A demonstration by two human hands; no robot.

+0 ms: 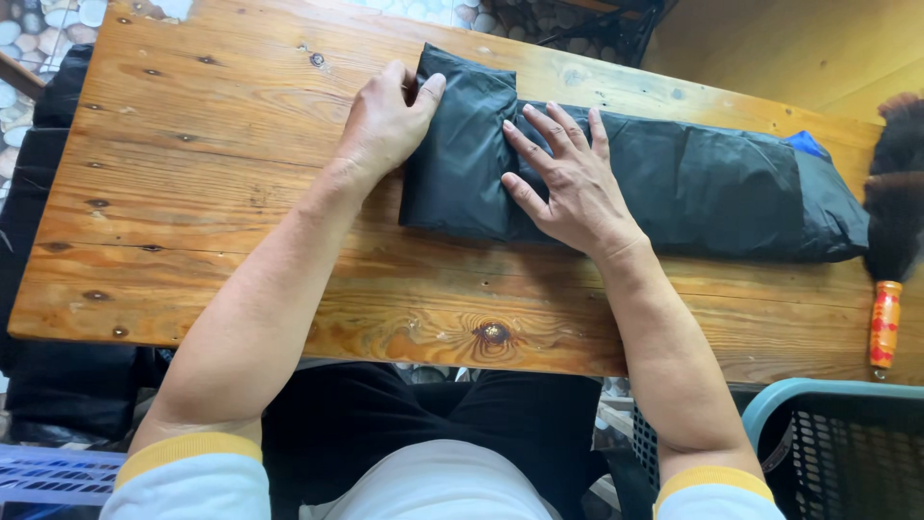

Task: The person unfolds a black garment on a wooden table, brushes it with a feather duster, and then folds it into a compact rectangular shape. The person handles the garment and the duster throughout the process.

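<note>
A long dark garment [693,188], folded into a narrow strip, lies across the wooden table [212,173]. Its left end is doubled over into a thicker fold [457,144]. My left hand [385,120] rests at the left edge of that fold, thumb on the cloth and fingers curled against it. With fingers spread flat, my right hand [568,178] presses on the garment just right of the fold. A bit of blue fabric [807,144] shows at the garment's far right end.
A feather duster with a dark head [895,193] and an orange patterned handle [884,323] lies at the table's right edge. A teal-rimmed black mesh basket [837,443] stands below right. A pale blue crate [58,472] sits lower left. Pebble flooring shows top left.
</note>
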